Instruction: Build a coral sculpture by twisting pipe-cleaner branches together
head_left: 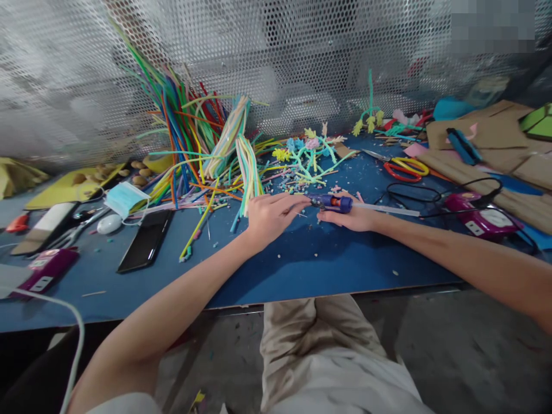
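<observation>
My right hand (351,218) is closed round a blue glue gun (338,203), which lies sideways with a clear glue stick (386,210) sticking out to the right. Close to the gun's nozzle is my left hand (273,215), its fingers pinched together near a thin wire; what they grip is too small to make out. Behind the hands, pipe-cleaner flowers (311,144) in yellow, blue and pink stand among scattered trimmings. A bundle of pale pipe cleaners (249,167) reaches down to my left hand.
Red and yellow scissors (405,168), a magenta power strip (483,217) and cardboard (491,129) are at the right. At the left are a black phone (145,241), a face mask (126,199) and a second magenta strip (49,269). A perforated metal screen (302,57) rises behind.
</observation>
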Motion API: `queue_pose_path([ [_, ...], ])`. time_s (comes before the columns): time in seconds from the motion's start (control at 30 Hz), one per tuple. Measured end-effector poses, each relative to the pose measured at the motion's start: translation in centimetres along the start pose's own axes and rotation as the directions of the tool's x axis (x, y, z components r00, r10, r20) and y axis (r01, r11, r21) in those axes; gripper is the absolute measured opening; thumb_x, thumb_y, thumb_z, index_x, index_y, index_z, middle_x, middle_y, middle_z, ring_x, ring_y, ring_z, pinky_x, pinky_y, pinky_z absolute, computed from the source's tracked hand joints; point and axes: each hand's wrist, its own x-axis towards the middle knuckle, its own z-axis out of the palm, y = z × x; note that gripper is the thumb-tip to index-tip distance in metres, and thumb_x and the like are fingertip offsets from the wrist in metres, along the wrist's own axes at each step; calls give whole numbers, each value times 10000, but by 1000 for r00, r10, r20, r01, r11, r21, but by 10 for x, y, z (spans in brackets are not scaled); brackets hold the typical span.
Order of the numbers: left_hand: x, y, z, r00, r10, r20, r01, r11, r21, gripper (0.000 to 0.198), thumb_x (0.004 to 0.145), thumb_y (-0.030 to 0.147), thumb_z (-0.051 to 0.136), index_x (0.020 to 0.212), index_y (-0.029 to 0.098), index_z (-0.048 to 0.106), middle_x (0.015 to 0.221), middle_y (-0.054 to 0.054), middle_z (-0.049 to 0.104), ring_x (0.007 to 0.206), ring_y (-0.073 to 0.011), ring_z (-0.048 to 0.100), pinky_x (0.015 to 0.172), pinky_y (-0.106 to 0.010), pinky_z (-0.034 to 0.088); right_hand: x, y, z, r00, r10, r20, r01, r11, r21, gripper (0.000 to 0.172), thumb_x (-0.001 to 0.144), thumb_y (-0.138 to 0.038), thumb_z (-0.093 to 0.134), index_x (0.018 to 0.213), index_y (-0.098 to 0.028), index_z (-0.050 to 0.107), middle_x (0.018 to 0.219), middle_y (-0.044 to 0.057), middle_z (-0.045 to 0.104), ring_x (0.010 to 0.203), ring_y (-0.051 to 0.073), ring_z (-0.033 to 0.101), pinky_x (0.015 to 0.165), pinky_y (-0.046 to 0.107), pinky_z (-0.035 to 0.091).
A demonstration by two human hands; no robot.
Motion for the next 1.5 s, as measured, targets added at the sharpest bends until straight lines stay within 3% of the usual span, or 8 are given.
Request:
queue_pose_path([
  [0.13, 0, 0, 4, 999, -39, -12, 39, 999, -12, 133, 999, 320, 726, 1020, 243, 832, 774, 10, 803, 590, -81, 688, 553, -220, 415, 0, -1, 2, 999, 42, -14, -43, 999, -14, 461, 941, -511, 660, 613, -202, 562, 556, -27, 517, 606, 129, 484, 660, 296, 341],
  [0.37, -1, 3, 7, 994, -105, -28, 104, 994, -36, 180, 1005, 354, 712, 994, 221, 832, 661, 18, 746, 546, -82, 645, 536, -218, 407, 0, -5, 6, 997, 66, -35, -65, 997, 37, 430, 914, -465, 689, 608, -207, 533, 532, -39, 487, 557, 114, 442, 594, 291, 316],
  [0.57, 1, 2, 9, 999, -37, -28, 40, 995, 97, 191, 1005, 374, 704, 970, 226, 820, 516, 50, 622, 439, -82, 528, 512, -239, 360, 1, -5, 4, 993, 118, -13, -118, 993, 9, 471, 929, -514, 673, 597, -214, 526, 487, -37, 481, 513, 115, 433, 565, 300, 297],
  [0.9, 2, -4, 7, 999, 41, -25, -36, 987, 154, 155, 1019, 325, 669, 1006, 214, 777, 526, 57, 579, 460, -92, 525, 549, -249, 332, 6, 14, 4, 986, 141, 85, -152, 977, 150, 498, 920, -649, 636, 711, -198, 613, 532, -34, 541, 528, 128, 504, 570, 289, 372],
  [1.1, 1, -6, 6, 1000, -10, -18, 13, 987, 158, 189, 1009, 390, 701, 1046, 228, 791, 549, 56, 613, 477, -87, 556, 557, -246, 341, 7, 17, -2, 979, 117, 167, -155, 958, 241, 461, 923, -616, 654, 767, -184, 626, 574, -48, 550, 567, 118, 507, 622, 282, 374],
  [1.5, 2, -9, 3, 998, 63, 26, -65, 990, 126, 113, 1007, 311, 714, 1019, 243, 805, 844, 22, 823, 571, -83, 674, 578, -246, 418, 10, 8, -5, 938, 247, 242, -278, 955, 106, 478, 842, -668, 698, 850, -191, 668, 620, -30, 582, 618, 147, 555, 606, 285, 378],
])
